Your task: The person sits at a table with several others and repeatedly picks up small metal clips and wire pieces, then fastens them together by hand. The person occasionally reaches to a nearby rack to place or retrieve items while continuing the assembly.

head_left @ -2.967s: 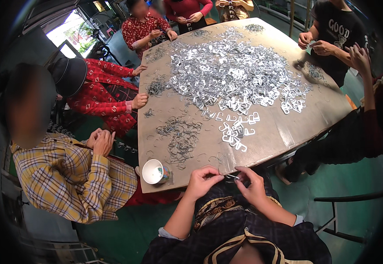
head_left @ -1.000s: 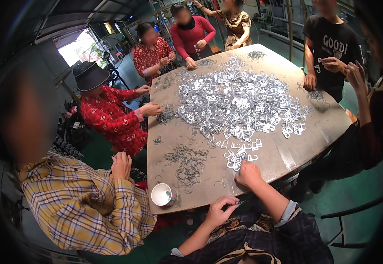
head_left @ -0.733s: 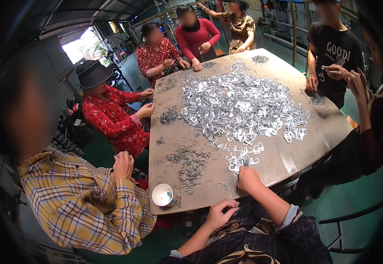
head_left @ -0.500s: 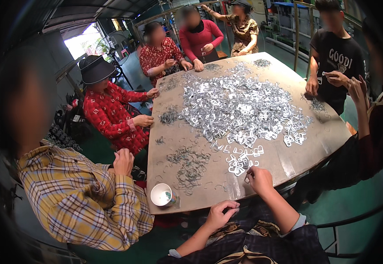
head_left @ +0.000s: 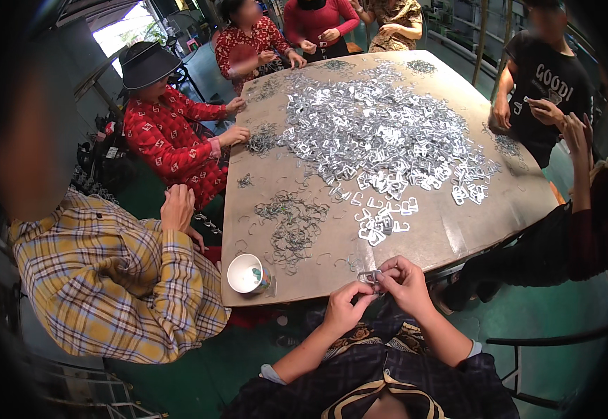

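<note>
Both hands meet at the near edge of the table (head_left: 450,237): the left hand (head_left: 346,307) and right hand (head_left: 405,281) pinch a small metal clip (head_left: 370,276) between their fingertips, just above the tabletop. A paper cup (head_left: 247,273) stands to the left; a heap of clips (head_left: 381,136) lies well beyond.

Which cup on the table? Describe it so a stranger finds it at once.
Start at the big brown table heaped with shiny metal clips. Follow its near edge to the corner by the person in the yellow plaid shirt. There stands a small white cup, the only round, open container among flat metal pieces and a patch of thin wire springs.
</note>
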The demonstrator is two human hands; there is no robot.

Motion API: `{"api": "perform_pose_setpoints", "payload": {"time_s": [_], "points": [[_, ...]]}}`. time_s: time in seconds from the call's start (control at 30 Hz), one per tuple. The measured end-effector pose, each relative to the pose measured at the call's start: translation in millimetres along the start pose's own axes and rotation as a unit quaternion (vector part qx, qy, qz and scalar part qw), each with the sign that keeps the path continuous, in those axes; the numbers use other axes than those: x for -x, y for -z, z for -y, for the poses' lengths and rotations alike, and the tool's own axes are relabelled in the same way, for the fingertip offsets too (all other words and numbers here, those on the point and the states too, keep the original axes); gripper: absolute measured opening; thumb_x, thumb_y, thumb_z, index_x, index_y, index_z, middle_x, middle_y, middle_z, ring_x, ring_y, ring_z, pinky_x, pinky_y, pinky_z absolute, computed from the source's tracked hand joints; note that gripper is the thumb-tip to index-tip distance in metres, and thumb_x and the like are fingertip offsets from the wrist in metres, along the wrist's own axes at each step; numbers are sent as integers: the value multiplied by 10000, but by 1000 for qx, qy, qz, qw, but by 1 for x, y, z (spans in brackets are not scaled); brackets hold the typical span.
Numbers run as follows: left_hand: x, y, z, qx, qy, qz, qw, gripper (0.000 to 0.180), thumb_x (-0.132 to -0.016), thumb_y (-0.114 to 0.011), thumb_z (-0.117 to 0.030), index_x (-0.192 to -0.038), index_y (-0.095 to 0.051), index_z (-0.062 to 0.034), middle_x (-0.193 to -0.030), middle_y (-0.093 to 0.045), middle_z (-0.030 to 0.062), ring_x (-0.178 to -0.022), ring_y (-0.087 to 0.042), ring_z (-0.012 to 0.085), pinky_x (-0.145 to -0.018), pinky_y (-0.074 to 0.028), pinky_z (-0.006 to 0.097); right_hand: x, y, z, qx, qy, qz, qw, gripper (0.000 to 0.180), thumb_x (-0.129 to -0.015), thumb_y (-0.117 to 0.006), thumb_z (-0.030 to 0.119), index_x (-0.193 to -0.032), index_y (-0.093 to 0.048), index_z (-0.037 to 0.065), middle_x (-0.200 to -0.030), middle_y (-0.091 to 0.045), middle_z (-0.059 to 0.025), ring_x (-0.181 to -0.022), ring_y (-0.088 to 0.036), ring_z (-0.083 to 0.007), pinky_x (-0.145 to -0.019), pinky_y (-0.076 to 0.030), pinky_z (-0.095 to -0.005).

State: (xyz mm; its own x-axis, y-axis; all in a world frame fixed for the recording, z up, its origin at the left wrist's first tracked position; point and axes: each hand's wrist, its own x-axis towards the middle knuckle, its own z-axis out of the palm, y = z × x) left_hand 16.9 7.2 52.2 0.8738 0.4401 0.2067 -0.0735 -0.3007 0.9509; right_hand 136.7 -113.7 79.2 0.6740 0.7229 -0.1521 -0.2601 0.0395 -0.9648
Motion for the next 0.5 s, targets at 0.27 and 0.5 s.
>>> {"api": "perform_pose_setpoints", "payload": {"time_s": [0.27, 0.5], "points": [[9, -6, 10, -20, 11, -3, 1000, 107, -787, -714, 2, -858, -634, 4, -838, -696, 97, -770, -663, 166, -723, -511, 293, 13, 2, -7, 174, 79, -11, 982, 120, -850, -659, -31, -961, -613, -31, -821, -691, -85, -748, -671, -110, -673, -537, -247], [13, -17, 32, 3, -3, -16, 1000, 109, -787, -716, -8, -866, -641, -3, -848, -693, 97, -772, -667, 178, -718, -514, 295, 19, 6, -23, 225, 172, -27, 959, 122, -819, -686, -34, -934, -647, -26, -833, -710, -107, -765, -705, -158, -691, -549, -262]]}}
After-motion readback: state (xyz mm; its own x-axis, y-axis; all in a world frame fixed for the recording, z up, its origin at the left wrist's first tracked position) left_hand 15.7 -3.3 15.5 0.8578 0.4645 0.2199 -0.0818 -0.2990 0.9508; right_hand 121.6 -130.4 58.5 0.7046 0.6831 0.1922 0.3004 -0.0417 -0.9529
